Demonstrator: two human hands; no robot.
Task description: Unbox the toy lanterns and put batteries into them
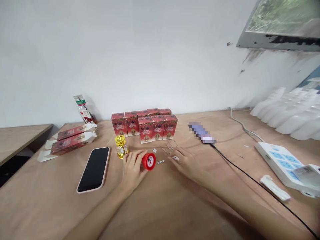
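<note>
My left hand (133,168) is closed around a small red round cup-like piece (145,160). Its open end faces me, showing a white inside with a dark and red figure. Just behind that hand stands a small gold lantern (120,140) with clear sides. My right hand (185,163) is low over the table, its fingertips pinched on a small white piece (176,158) whose kind is too small to make out. Between the hands lie several tiny white pieces (160,162), with another small white bit (154,150) behind them. Thin pale strips (170,146) lie beyond my right fingertips.
Several red printed boxes (145,130) stand together at the back. Flattened red cartons (72,143), a black-screened phone (93,170) and a bottle (85,110) are left. Rightward are a blurred-out phone (200,131) on a black cable (247,173), a power strip (280,163) and white bottles (292,113).
</note>
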